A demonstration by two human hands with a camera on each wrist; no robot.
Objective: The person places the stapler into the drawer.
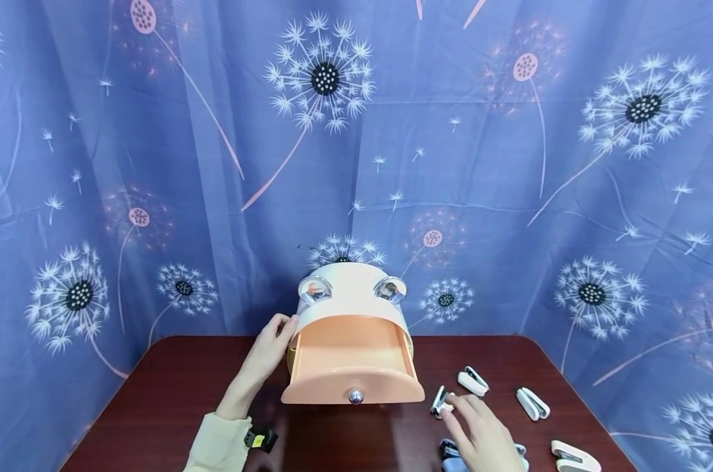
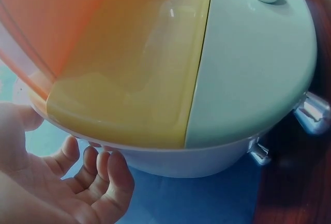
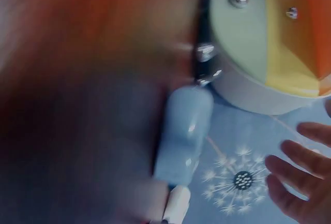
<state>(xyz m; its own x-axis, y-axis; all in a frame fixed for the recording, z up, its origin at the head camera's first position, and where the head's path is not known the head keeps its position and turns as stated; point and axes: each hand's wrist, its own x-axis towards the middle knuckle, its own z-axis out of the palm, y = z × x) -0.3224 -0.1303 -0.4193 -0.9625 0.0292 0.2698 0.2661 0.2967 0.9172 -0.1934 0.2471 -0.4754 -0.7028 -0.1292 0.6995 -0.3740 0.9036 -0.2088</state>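
Note:
A rounded white drawer cabinet [image 1: 344, 298] with two silver, eye-like rounds on top stands at the back of the table. Its orange drawer [image 1: 362, 385], with a silver knob, is pulled out. My left hand [image 1: 270, 351] touches the cabinet's left side, thumb at the front rim and fingers loosely bent along the wall. On the right, my right hand [image 1: 480, 429] hovers with spread fingers, fingertips close to a small white-and-grey stapler [image 1: 439, 401]. A light blue stapler [image 3: 186, 131] lies partly hidden beneath that hand in the head view. Nothing shows in the right fingers.
More small staplers lie on the right: a white one [image 1: 473, 380], another white one [image 1: 533, 403] and a cream one [image 1: 574, 455]. Below the orange drawer are a yellow drawer [image 2: 129, 69] and a green drawer [image 2: 253, 69]. A blue dandelion curtain [image 1: 391, 164] hangs behind the table.

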